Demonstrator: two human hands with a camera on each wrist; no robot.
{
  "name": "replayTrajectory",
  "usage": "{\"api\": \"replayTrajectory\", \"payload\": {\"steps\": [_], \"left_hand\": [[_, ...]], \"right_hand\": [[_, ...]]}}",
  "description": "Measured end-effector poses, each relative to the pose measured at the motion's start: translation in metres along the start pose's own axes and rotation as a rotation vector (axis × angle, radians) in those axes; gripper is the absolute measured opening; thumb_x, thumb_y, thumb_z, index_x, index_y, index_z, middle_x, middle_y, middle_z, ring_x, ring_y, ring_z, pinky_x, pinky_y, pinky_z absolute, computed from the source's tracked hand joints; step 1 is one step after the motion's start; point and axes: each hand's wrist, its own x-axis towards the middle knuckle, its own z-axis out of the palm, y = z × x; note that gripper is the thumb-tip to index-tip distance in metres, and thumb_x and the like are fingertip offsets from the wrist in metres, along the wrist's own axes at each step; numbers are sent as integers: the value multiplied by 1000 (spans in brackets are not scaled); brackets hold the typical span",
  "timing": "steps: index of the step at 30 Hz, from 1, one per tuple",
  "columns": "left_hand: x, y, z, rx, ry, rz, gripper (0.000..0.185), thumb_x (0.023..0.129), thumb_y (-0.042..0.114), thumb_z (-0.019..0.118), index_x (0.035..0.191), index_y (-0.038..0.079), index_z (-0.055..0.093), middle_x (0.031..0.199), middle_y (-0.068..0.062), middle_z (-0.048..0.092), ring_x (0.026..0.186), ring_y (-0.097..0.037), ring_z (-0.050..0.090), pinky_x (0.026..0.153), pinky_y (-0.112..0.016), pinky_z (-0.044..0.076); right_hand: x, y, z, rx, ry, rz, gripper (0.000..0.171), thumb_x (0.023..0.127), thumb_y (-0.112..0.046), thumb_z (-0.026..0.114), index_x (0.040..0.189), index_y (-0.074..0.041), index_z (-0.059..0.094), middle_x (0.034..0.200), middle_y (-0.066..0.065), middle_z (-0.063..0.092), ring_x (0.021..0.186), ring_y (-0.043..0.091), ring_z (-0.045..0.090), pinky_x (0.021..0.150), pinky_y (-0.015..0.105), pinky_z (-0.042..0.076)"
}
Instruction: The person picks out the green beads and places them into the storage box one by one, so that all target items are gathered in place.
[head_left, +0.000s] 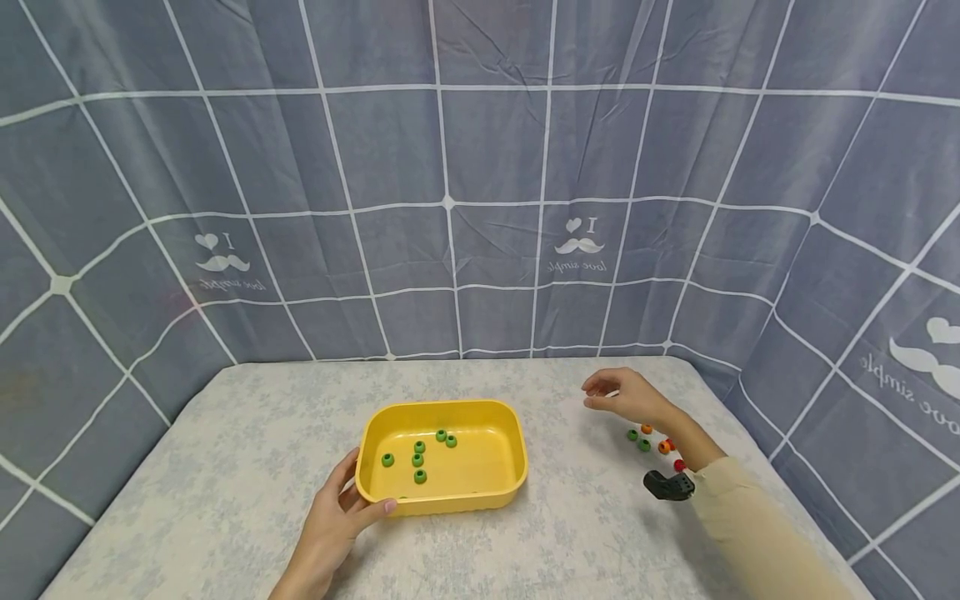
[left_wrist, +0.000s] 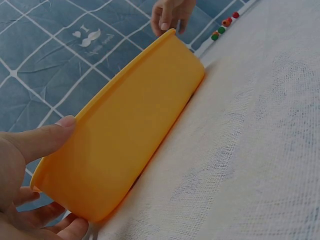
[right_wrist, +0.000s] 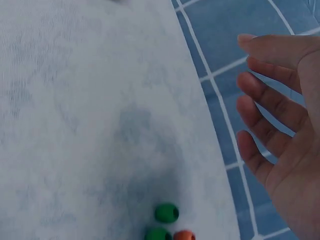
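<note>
A yellow plastic tray [head_left: 480, 502] sits mid-table with several green beads [head_left: 420, 477] scattered on its floor, mostly toward the left. My left hand [head_left: 333, 515] grips the tray's near left corner, thumb on the rim and fingers around the side; the left wrist view shows the same hold on the tray wall [left_wrist: 120, 130]. Over the table to the right, my right hand [head_left: 626, 395] is raised with loosely bent fingers and nothing visible in them. Below its wrist lies a loose group of green beads [head_left: 644, 446], orange beads [head_left: 663, 447] and red beads [head_left: 679, 465].
A pale patterned cloth covers the table [head_left: 570, 533]. Grey-blue curtain [head_left: 495, 167] with white grid lines surrounds the back and sides. A black device [head_left: 669, 486] is strapped at my right wrist, beside a pale yellow sleeve [head_left: 750, 525].
</note>
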Motion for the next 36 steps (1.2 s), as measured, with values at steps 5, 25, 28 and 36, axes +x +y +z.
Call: {"api": "replayTrajectory", "payload": {"steps": [5,25,28,36], "left_hand": [[0,0,0,0,2,1,112,85,26,89,167,10,14,168,-18,18,148,-39,35,104,-35,52],[1,-3,0,0,10,1,112,85,27,89,167,11,15,168,-18,19,147,-38,36,103,-34,52],[2,-3,0,0,10,-2,112,85,27,89,167,11,14,168,-18,19,147,-39,36,103,-34,52],[1,-2,1,-7,5,-3,113,85,26,89,167,10,13,168,-19,17,147,-39,35,103,-33,53]], "right_hand": [[-14,16,-6,12,20,61,26,98,-23,75,116,-4,74,105,2,70,99,23,64,87,43,55],[-65,67,-15,11,43,237,30,96,-21,77,114,2,71,102,6,72,89,21,64,72,35,55],[-69,73,-14,38,39,240,28,94,-19,78,112,2,72,97,6,72,80,21,64,66,32,55],[-75,86,-9,12,28,197,27,88,-18,85,106,0,75,95,3,68,82,15,60,68,26,52]]}}
